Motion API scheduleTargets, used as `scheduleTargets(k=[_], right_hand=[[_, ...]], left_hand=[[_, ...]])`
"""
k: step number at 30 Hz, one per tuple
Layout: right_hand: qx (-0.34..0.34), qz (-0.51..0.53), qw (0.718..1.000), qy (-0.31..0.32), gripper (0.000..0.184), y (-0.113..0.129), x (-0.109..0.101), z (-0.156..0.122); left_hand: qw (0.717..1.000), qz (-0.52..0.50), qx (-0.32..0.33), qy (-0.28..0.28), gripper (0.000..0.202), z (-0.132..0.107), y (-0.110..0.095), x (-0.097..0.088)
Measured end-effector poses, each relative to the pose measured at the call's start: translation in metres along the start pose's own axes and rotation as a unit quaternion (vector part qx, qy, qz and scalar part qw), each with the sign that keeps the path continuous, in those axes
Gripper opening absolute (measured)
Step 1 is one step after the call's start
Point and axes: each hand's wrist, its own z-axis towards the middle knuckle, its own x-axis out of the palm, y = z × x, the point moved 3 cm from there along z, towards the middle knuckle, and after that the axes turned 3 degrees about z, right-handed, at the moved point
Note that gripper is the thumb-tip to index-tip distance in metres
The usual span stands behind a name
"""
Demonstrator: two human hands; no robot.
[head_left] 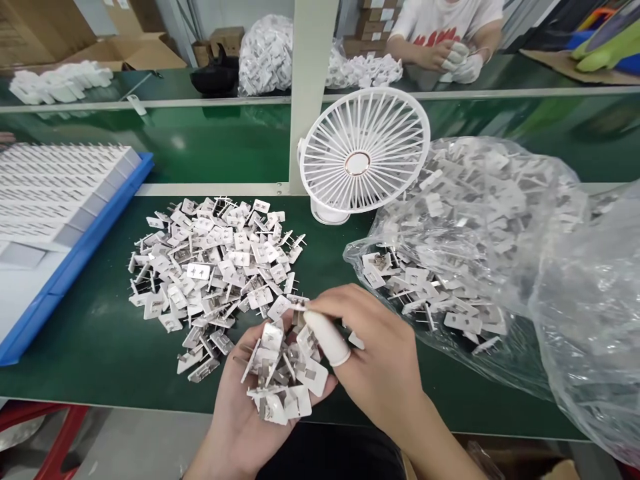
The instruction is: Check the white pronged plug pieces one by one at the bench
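My left hand (245, 413) is cupped palm up at the table's front, holding a handful of white plug plates with metal prongs (286, 373). Over it, my right hand (370, 353) pinches one plug plate (299, 305) between finger and thumb; a white finger cot (327, 338) covers the thumb. Beyond my left hand spreads a loose pile of the same plug plates (220, 257), prongs pointing every way. To the right, an open clear plastic bag (480, 200) holds many more, some spilling toward its mouth.
A white desk fan (365, 153) stands at the table's back by a post (313, 80). At left, a blue tray (75, 267) carries a white block of upright prongs (75, 187). Across the divider, a person in white gloves (463, 63) works near bagged white parts (267, 57).
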Motion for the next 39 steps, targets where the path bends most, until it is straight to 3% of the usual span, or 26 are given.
scheduleTargets(k=[2,4,6,10,17,21,23,25,28,30,33,35,39], right_hand=[[0.137,0.114,0.984,-0.022,0.010,-0.006,0.000,-0.001],[0.250,0.233,0.939,-0.023,0.007,-0.010,0.002,-0.002],[0.314,0.332,0.889,-0.022,0.012,-0.013,0.004,-0.003],[0.366,0.431,0.824,-0.028,0.022,-0.014,0.004,-0.003],[0.395,0.484,0.781,-0.023,0.026,-0.012,0.001,-0.005],[0.388,0.473,0.791,-0.021,0.026,-0.015,0.003,-0.003],[0.371,0.436,0.819,-0.034,0.022,-0.016,0.007,0.006],[0.325,0.380,0.865,-0.022,0.011,-0.013,0.012,0.020],[0.210,0.291,0.928,0.097,0.013,-0.003,0.018,0.038],[0.136,0.213,0.949,0.187,0.014,0.002,0.017,0.040],[0.078,0.098,0.958,0.257,0.009,0.000,0.008,0.032],[0.067,0.046,0.953,0.292,0.016,-0.004,0.002,0.025],[0.063,0.005,0.949,0.307,0.021,-0.010,-0.006,0.016]], left_hand=[[1.000,0.023,0.007,0.002,0.023,0.000,0.000,-0.002],[0.999,0.039,0.001,0.009,0.021,0.000,0.001,-0.004],[0.999,0.043,-0.008,0.011,0.022,0.001,0.001,-0.006],[0.999,0.044,0.000,-0.014,0.026,0.000,-0.001,-0.008],[0.998,0.041,0.008,-0.053,0.029,-0.001,-0.001,-0.009],[0.998,0.038,0.006,-0.052,0.031,0.000,-0.003,-0.010],[0.998,0.035,0.007,-0.045,0.030,0.001,-0.002,-0.010],[0.998,0.037,0.008,-0.040,0.030,0.002,-0.001,-0.011],[0.997,0.049,0.021,-0.046,0.029,0.003,0.000,-0.014],[0.997,0.053,0.032,-0.047,0.027,0.004,-0.001,-0.015],[0.999,0.039,0.023,-0.024,0.026,0.005,-0.002,-0.012],[0.999,0.032,0.006,-0.015,0.031,0.006,-0.002,-0.009],[0.998,0.046,0.001,-0.033,0.035,0.006,-0.003,-0.004]])
